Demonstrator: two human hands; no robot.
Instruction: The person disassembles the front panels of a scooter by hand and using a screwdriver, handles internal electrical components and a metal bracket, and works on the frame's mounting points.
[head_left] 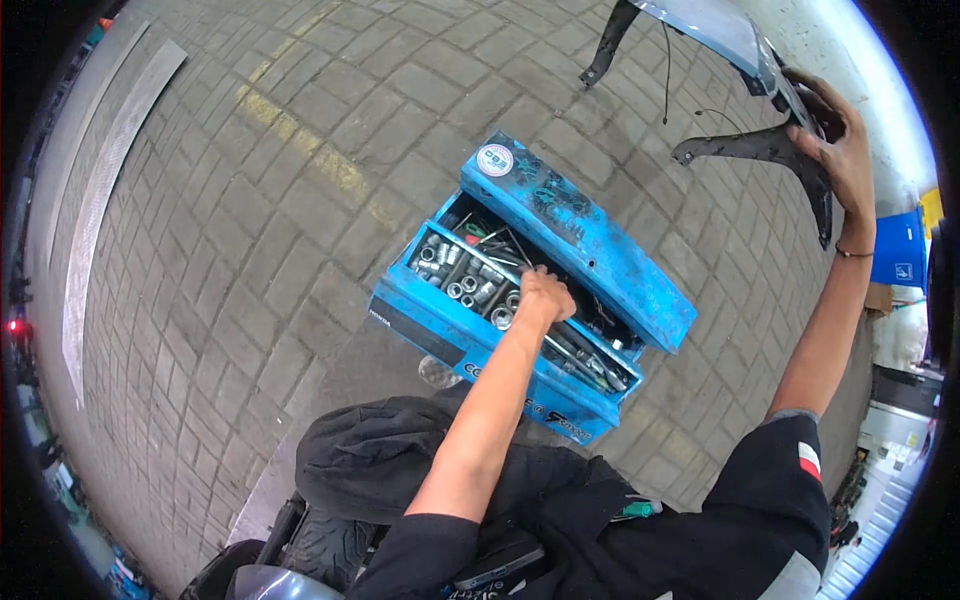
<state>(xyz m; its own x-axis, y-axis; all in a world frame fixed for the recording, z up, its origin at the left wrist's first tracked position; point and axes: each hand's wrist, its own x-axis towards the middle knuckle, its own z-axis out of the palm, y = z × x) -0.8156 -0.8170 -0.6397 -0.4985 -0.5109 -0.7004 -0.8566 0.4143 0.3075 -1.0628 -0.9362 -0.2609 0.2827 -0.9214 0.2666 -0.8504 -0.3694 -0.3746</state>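
Observation:
A worn blue metal toolbox (pixel 430 305) sits on the paving in front of me, its lid (pixel 590 255) swung back. Sockets (pixel 470 286) fill its near tray, with long metal tools (pixel 575 355) at the tray's right end. My left hand (pixel 547 298) reaches into the box's middle, fingers curled down among the tools; what they pinch is hidden. At the upper right, my right hand (pixel 842 150) grips the edge of a glossy silver body panel (pixel 710 30) with black arms (pixel 745 146), thumb on the near side.
Thin wires (pixel 667 75) dangle from the panel. A pale wall (pixel 860 60) and a blue bin (pixel 898 248) stand at the right. Below lie a black tyre (pixel 335 550) and my dark-clothed knee (pixel 370 455). A long metal strip (pixel 110 190) runs along the left.

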